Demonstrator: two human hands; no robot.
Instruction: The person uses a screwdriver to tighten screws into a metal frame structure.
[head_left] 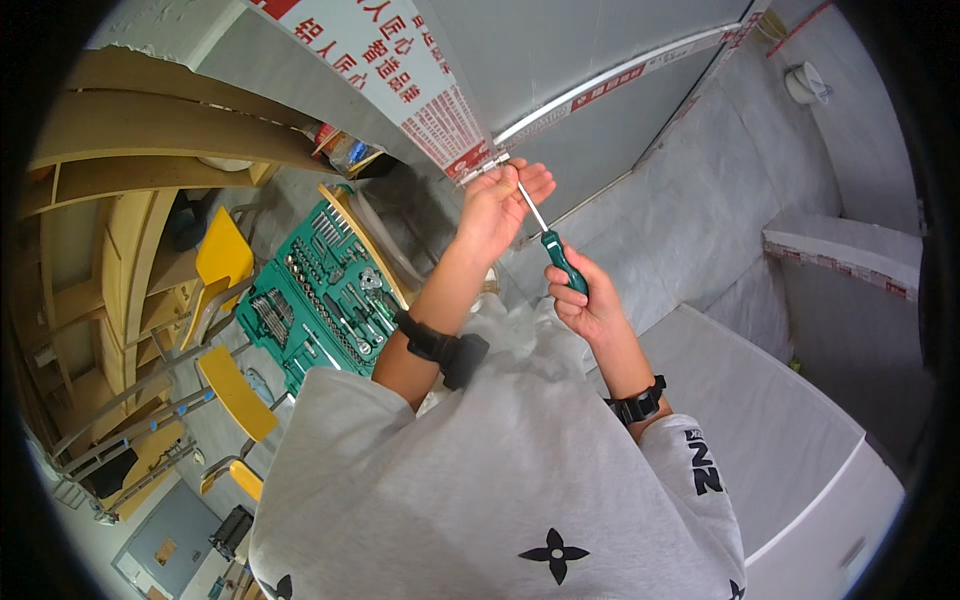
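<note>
My right hand (pixel 590 297) is wrapped round the green handle of a screwdriver (pixel 564 264), whose metal shaft slants up and left. At the shaft's far end my left hand (pixel 494 208) has its thumb and forefinger pinched together, its other fingers stretched to the right. Whatever is between thumb and forefinger is hidden. Just beyond those fingertips, a silver metal fitting (pixel 487 168) sits on the edge of a grey door panel (pixel 570 60). The screwdriver's tip meets the work close to my left thumb, and its exact contact point is covered.
Left of my left arm lies an opened green tool case (pixel 310 345) with sockets and wrenches. Yellow chairs (pixel 237 393) and wooden shelving (pixel 110 150) stand farther left. A white bucket (pixel 803 84) is at the far right, and a grey-topped surface (pixel 740 400) lies right of my right arm.
</note>
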